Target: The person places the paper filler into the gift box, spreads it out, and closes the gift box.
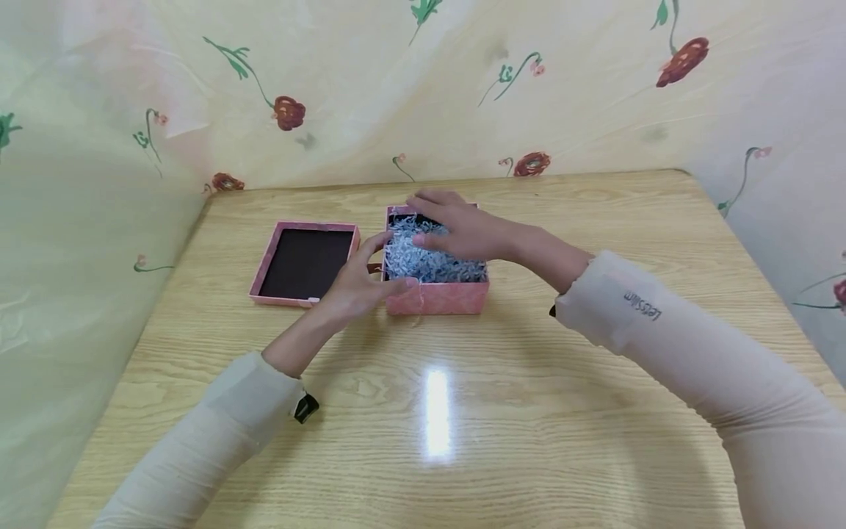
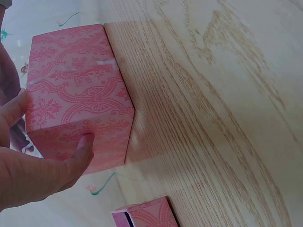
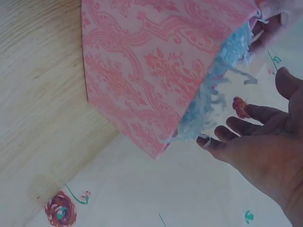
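A pink patterned box (image 1: 446, 300) stands uncovered on the table, filled with light blue shredded paper (image 1: 416, 258). My left hand (image 1: 350, 290) holds the box at its near left corner, thumb along the front rim and fingers at the left side. The left wrist view shows a fingertip pressed against the box wall (image 2: 75, 94). Over the shredded paper is my right hand (image 1: 471, 229), fingers extended toward the far rim. From the right wrist, the spread fingers of that hand (image 3: 265, 132) appear close above the paper strands (image 3: 203, 111), gripping nothing.
Left of the box lies a shallow pink lid (image 1: 307, 261), its black inside facing up. Both rest on a wood-grain table (image 1: 515, 419). A flower-printed sheet (image 1: 357, 95) hangs behind the table and along both sides.
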{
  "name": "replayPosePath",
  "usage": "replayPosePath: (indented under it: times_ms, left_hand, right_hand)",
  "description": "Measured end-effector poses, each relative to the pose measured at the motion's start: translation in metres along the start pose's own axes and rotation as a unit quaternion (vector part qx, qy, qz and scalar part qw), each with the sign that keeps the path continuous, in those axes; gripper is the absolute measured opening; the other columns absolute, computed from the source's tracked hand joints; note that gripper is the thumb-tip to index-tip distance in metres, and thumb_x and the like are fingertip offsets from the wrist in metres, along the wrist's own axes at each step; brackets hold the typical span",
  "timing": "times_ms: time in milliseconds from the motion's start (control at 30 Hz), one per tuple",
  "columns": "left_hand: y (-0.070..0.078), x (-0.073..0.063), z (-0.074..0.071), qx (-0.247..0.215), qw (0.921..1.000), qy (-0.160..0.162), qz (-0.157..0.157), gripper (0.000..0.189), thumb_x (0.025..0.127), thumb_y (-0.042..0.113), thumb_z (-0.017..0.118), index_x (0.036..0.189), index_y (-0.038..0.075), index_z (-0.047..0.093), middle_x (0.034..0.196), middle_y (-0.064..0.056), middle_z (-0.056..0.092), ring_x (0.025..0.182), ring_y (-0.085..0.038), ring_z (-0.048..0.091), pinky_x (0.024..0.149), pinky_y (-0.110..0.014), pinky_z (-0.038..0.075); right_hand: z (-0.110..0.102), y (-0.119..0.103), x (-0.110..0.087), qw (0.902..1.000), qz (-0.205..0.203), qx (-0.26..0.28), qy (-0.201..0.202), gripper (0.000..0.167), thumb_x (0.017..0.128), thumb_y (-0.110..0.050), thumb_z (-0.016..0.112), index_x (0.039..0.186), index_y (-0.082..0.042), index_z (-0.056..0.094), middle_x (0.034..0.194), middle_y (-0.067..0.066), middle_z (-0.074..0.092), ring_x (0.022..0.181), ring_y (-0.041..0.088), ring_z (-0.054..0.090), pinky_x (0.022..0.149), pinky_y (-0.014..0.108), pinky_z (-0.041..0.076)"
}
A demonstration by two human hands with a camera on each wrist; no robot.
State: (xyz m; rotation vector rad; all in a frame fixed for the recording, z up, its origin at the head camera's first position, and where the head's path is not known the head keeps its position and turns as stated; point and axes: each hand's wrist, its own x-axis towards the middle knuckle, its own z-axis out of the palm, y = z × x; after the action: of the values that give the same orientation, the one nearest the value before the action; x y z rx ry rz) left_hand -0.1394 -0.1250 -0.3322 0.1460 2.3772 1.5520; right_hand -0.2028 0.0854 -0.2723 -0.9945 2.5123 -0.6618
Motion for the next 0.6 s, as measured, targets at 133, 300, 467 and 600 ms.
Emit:
replayPosePath:
  times_ms: [133,300,467,600]
  left_hand:
    - [-0.002,0.0,-0.001,-0.001,1.0,0.002,0.004,0.084,0.085,0.026,0.076,0.152,0.027,0.025,0.156,0.001,0.022,0.131,-0.033,0.039,0.098,-0.049,0.044]
    - [-0.004,0.001,-0.001,-0.004,1.0,0.003,0.003,0.084,0.083,0.031,0.077,0.151,0.028,0.027,0.156,0.001,0.023,0.131,-0.034,0.039,0.097,-0.049,0.045]
    - [-0.004,0.002,0.0,-0.006,1.0,0.003,0.007,0.086,0.082,0.03,0.078,0.152,0.025,0.028,0.156,-0.001,0.024,0.129,-0.034,0.041,0.096,-0.049,0.045]
    - [-0.003,0.002,0.0,-0.008,1.0,0.004,0.001,0.086,0.082,0.026,0.078,0.152,0.025,0.028,0.156,0.0,0.023,0.13,-0.034,0.041,0.097,-0.049,0.044]
  right_hand:
    - [0.013,0.004,0.008,0.9988,0.009,-0.013,-0.047,0.074,0.099,-0.041,0.05,0.156,-0.017,0.009,0.161,0.012,0.0,0.146,0.033,-0.002,0.114,0.058,0.01]
    - [0.03,0.013,0.024,0.9923,0.026,-0.058,-0.107,0.077,0.098,-0.039,0.053,0.156,-0.021,0.006,0.161,0.011,-0.001,0.146,0.036,0.002,0.114,0.055,0.014]
    - [0.041,0.022,0.038,0.9865,0.045,-0.088,-0.131,0.074,0.098,-0.035,0.055,0.155,-0.016,0.013,0.161,0.012,0.004,0.145,0.039,0.007,0.115,0.052,0.012]
    - [0.047,0.027,0.045,0.9829,0.046,-0.113,-0.138,0.07,0.097,-0.032,0.056,0.152,-0.004,0.023,0.159,0.016,0.012,0.144,0.038,0.012,0.116,0.047,0.013]
